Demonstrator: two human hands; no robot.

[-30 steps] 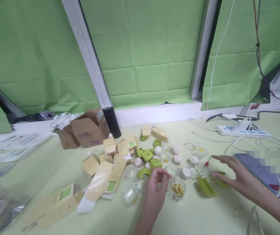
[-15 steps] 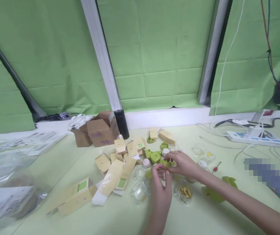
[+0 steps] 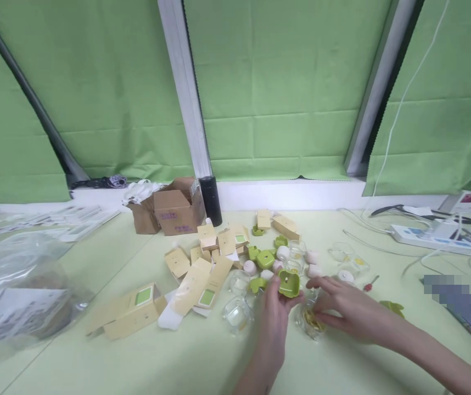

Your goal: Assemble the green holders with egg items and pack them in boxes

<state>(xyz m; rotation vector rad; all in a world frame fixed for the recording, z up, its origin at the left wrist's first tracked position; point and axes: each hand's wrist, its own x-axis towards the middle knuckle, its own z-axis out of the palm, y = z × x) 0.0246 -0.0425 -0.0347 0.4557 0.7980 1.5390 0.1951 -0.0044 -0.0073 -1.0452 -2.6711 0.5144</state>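
My left hand (image 3: 275,314) grips a green plastic shell (image 3: 289,283) between thumb and fingers, its hollow side facing me. Just to the right, my right hand (image 3: 348,308) is over a small clear container (image 3: 314,336) of gold-yellow curved pieces (image 3: 310,319). Its thumb and forefinger are apart, with the thumb close to the pieces; I cannot tell whether it touches them. Beyond the hands lie more green shells (image 3: 265,259) and several round pale pink pieces (image 3: 250,267). Clear plastic cases (image 3: 236,314) lie left of my left hand.
Cream cardboard boxes (image 3: 145,312) spread across the left-middle table. Behind them stand an open brown carton (image 3: 179,214) and a black cylinder (image 3: 211,201). A plastic bag (image 3: 25,296) lies far left. On the right are a red-handled screwdriver (image 3: 369,287), cables and a power strip (image 3: 410,236).
My hands have moved apart. The left now holds up the green shell, while the right has come down and toward me to the container of yellow pieces. The view has shifted slightly.
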